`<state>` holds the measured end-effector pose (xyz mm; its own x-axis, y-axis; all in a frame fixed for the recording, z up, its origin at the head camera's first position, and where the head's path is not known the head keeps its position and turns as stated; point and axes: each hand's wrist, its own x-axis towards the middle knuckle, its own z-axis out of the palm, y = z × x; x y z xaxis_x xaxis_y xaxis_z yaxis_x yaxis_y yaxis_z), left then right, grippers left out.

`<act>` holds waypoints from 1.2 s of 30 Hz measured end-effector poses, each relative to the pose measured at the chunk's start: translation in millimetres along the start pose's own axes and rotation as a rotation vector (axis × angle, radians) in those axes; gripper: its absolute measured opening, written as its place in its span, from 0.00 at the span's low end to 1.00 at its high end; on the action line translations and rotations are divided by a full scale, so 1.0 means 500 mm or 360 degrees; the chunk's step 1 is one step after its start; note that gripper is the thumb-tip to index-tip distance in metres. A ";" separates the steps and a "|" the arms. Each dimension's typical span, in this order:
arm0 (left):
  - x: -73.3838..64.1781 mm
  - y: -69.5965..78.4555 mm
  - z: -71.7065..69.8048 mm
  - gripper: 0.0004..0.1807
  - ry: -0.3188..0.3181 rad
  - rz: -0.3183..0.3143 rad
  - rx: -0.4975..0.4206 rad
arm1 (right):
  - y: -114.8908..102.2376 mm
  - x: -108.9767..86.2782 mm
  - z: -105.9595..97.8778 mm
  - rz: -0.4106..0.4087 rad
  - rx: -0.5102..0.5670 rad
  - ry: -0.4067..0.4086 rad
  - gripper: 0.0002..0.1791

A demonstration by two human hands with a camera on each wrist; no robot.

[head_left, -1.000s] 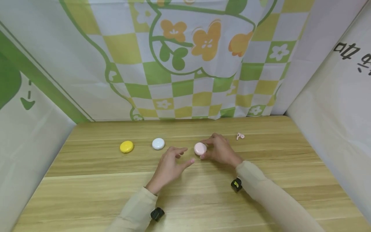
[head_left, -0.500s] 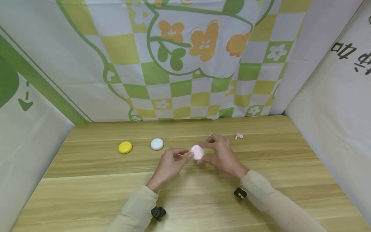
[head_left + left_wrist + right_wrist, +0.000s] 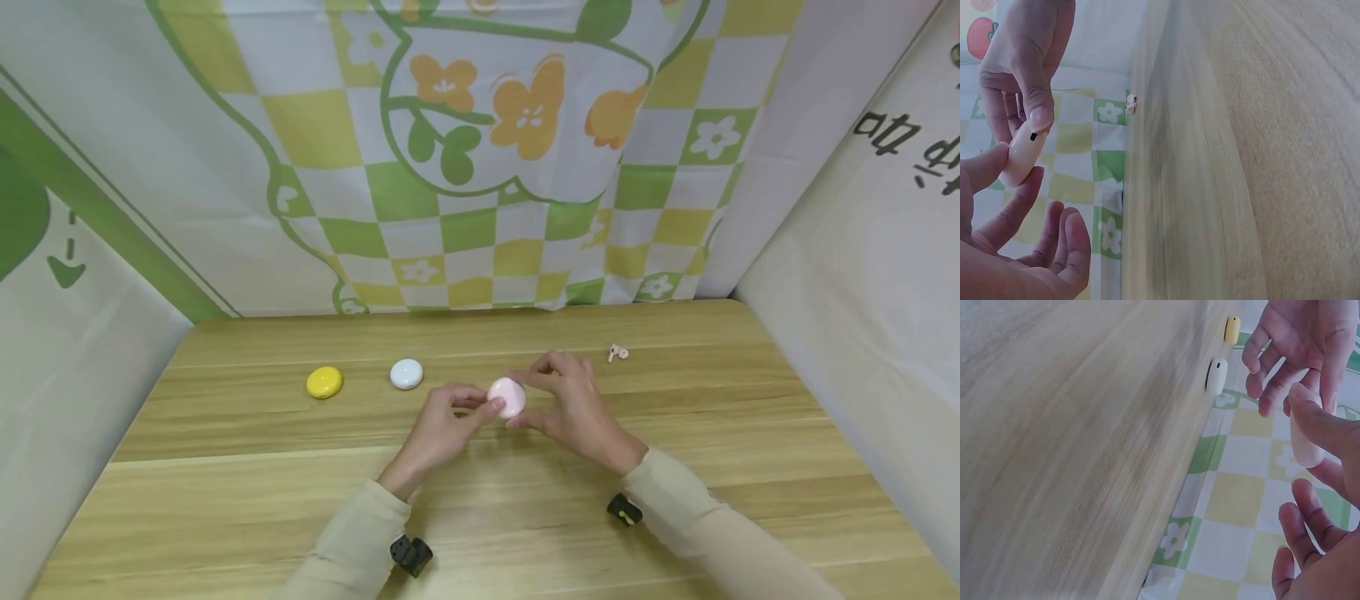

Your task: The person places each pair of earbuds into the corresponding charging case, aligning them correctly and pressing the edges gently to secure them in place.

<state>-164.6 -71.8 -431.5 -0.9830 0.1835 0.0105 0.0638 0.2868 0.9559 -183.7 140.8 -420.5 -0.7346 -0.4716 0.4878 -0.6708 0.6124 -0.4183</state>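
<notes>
A round, glossy pink earbud case (image 3: 507, 397) is held above the table between both hands. My left hand (image 3: 441, 427) pinches its left side, thumb over the face. On the opposite side, my right hand (image 3: 583, 415) grips the rim between thumb and index finger. The left wrist view shows the case (image 3: 1021, 156) edge-on, with a small dark port beside the right thumb. Its lid looks closed. Seen from the right wrist, the other fingers of both hands are loosely bent away from the case (image 3: 1302, 439). Small pink earbuds (image 3: 618, 353) lie on the table beyond my right hand.
A white round case (image 3: 407, 374) and a yellow one (image 3: 324, 382) rest on the wooden table (image 3: 247, 500), left of my hands. A checked, flowered cloth (image 3: 472, 233) hangs behind the table's back edge. Pale walls (image 3: 847, 275) flank it.
My right hand has brought the pink case up from the table, slightly left and toward the body. My left hand, earlier apart with fingers spread, has taken hold of it.
</notes>
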 end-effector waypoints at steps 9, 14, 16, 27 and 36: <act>-0.004 0.006 -0.003 0.11 -0.0017 0.0019 -0.0037 | 0.001 -0.005 -0.004 0.0003 0.0076 0.0030 0.35; -0.005 0.007 -0.004 0.10 0.0002 0.0053 -0.0036 | 0.006 -0.008 -0.011 0.0058 0.0118 -0.0009 0.35; -0.006 0.007 -0.004 0.10 0.0010 0.0076 -0.0026 | 0.009 -0.010 -0.013 0.0090 0.0161 -0.0038 0.34; -0.014 0.013 -0.001 0.12 0.0024 0.0192 -0.0042 | 0.011 -0.014 -0.027 0.0342 0.0511 -0.0218 0.22; -0.019 0.017 0.000 0.12 0.0003 0.0290 -0.0019 | 0.019 -0.016 -0.035 0.0440 0.0634 -0.0298 0.14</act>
<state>-154.9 -70.9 -423.4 -0.9556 0.2296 0.1846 0.2390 0.2376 0.9415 -182.4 161.5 -414.7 -0.8710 -0.4540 0.1876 -0.4088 0.4581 -0.7893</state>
